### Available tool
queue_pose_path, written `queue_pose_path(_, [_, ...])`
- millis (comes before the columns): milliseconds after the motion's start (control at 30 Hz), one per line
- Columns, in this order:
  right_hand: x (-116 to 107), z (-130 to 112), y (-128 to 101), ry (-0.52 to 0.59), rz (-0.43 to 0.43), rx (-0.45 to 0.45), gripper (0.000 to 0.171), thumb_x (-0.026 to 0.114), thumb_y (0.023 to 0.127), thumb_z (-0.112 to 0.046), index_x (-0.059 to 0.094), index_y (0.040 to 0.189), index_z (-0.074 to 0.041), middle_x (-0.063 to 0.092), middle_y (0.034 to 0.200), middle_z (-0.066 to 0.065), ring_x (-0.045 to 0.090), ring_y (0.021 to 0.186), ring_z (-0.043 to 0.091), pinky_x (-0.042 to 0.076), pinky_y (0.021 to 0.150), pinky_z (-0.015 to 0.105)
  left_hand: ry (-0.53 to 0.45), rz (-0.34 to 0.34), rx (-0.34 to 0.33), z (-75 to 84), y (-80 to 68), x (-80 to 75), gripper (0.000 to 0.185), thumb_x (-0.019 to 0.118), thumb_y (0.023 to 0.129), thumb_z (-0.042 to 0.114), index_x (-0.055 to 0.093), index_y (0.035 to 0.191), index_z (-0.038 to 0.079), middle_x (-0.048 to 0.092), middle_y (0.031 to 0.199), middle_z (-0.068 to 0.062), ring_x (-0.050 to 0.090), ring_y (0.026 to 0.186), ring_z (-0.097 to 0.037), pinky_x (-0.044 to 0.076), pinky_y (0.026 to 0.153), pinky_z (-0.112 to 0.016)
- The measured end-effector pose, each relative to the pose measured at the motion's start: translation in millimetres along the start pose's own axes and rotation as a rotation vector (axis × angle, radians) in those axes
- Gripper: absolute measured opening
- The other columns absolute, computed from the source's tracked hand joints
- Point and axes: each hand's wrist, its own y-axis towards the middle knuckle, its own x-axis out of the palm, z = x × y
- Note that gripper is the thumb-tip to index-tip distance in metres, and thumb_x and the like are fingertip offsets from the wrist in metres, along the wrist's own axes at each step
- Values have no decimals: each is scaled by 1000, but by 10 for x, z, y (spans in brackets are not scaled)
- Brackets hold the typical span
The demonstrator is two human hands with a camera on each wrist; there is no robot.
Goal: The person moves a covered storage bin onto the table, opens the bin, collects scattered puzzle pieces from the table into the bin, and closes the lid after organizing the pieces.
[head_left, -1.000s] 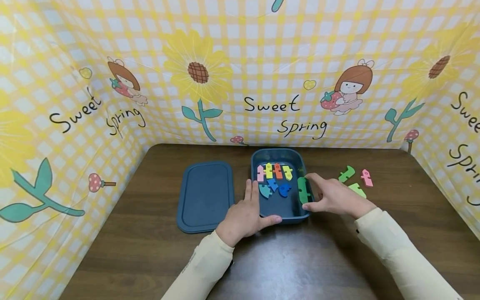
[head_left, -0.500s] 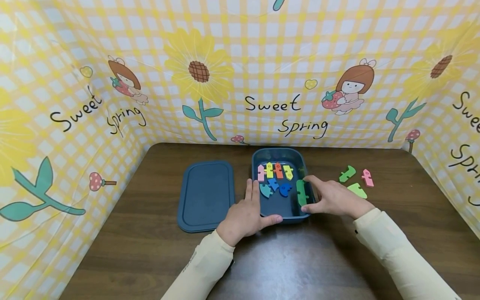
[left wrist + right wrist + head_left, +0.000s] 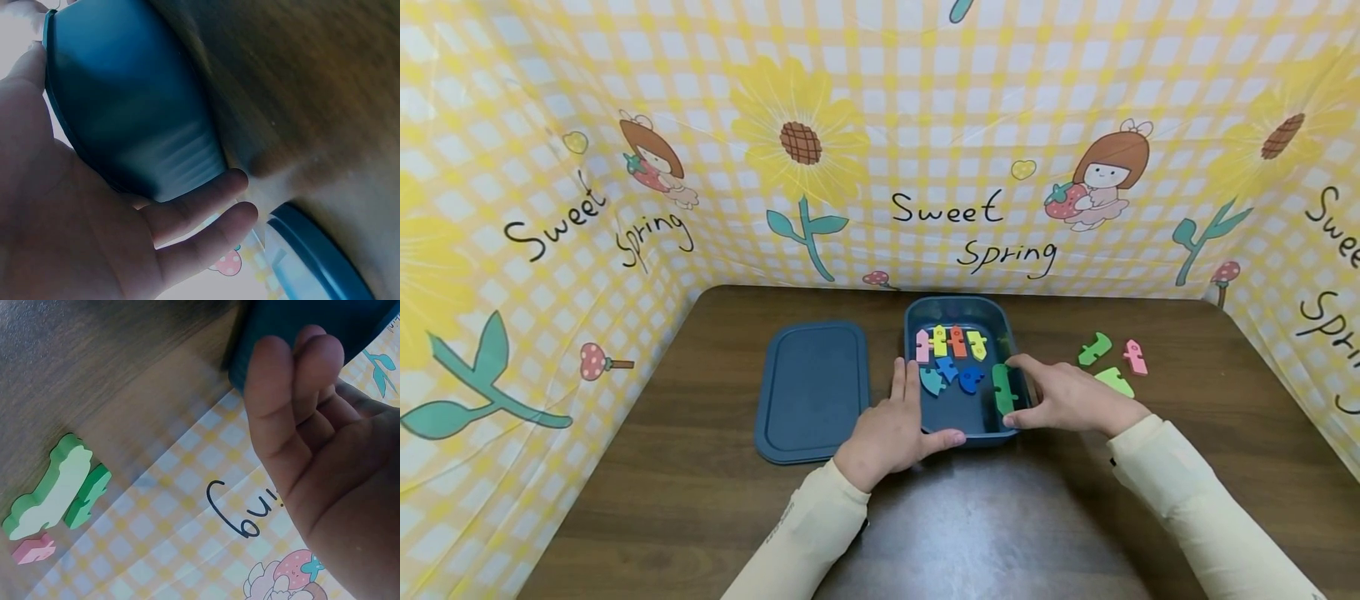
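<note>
The green piece (image 3: 1002, 388) stood just inside the blue tray's (image 3: 958, 309) right wall, pinched between the right hand's (image 3: 1070, 398) thumb and forefinger. The left hand (image 3: 891, 429) pressed flat-fingered on the opposite near corner. Laying the piece flat, clear of the blue pieces (image 3: 951, 377) beside it, would seat it best.

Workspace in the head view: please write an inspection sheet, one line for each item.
Surface: dark wooden table.
Job's things: blue tray holds small coloured pieces; dark green piece stands at its right wall.
Clutter: blue lid left of the tray; three loose pieces to its right.
Grips: left hand rests on the tray's near left corner; right hand pinches the dark green piece.
Cables: nothing seen.
Surroundings: yellow checked cloth on three sides.
</note>
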Motion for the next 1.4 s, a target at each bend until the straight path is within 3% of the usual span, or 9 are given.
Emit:
queue_pose_path(433, [-14, -9, 12, 19, -23, 11, 92, 76, 82, -60, 39, 149, -9, 57, 78, 2, 57, 74, 19, 47, 61, 36, 4, 5, -5, -5, 14, 17, 120, 59, 84, 77, 0, 163, 9, -3, 168, -13, 66, 105, -39, 56, 70, -40])
queue_pose_path(733, [3, -2, 31, 34, -9, 22, 92, 78, 83, -57, 39, 149, -6, 65, 115, 14, 60, 90, 24, 54, 81, 47, 15, 6, 9, -10, 17, 24, 119, 58, 85, 77, 1, 163, 8, -3, 168, -15, 68, 101, -37, 56, 67, -39])
queue_pose_path(900, [19, -5, 38, 32, 4, 26, 92, 79, 82, -56, 39, 149, -7, 64, 122, 17, 61, 94, 25, 53, 85, 51, 18, 18, 14, -24, 31, 39, 120, 59, 85, 77, 2, 163, 7, -1, 168, -16, 69, 94, -34, 55, 67, -38])
queue_pose_path(1033, [14, 21, 10, 61, 15, 19, 91, 78, 84, -56, 38, 150, -7, 68, 102, 10, 61, 83, 22, 54, 74, 45, 14, 16, 12, -25, 39, 50, 120, 59, 85, 77, 1, 163, 7, -2, 168, -15, 69, 93, -34, 54, 63, -36])
queue_pose_path(1167, [-14, 111, -47, 95, 80, 18, 87, 74, 87, -56, 38, 151, -9, 60, 77, 2, 57, 67, 19, 49, 60, 37, 14, 11, 8, -22, 43, 57, 120, 59, 85, 77, 0, 163, 7, -3, 168, -15, 69, 89, -32, 52, 59, -34])
queue_pose_path(1300, [-98, 261, -128, 98, 154, 34, 80, 69, 92, -56, 40, 149, -9, 55, 74, 2, 54, 63, 19, 46, 57, 36, 8, 7, 2, -13, 44, 47, 121, 60, 84, 77, -1, 163, 8, -5, 168, -14, 67, 73, -26, 47, 51, -32])
queue_pose_path(1400, [-176, 403, -187, 86, 183, 38, 66, 67, 98, -43, 44, 145, -4, 53, 71, 4, 52, 59, 19, 44, 56, 36, -1, 8, -3, -9, 42, 43, 121, 61, 84, 76, -1, 163, 8, -5, 168, -14, 63, 66, -23, 45, 48, -33])
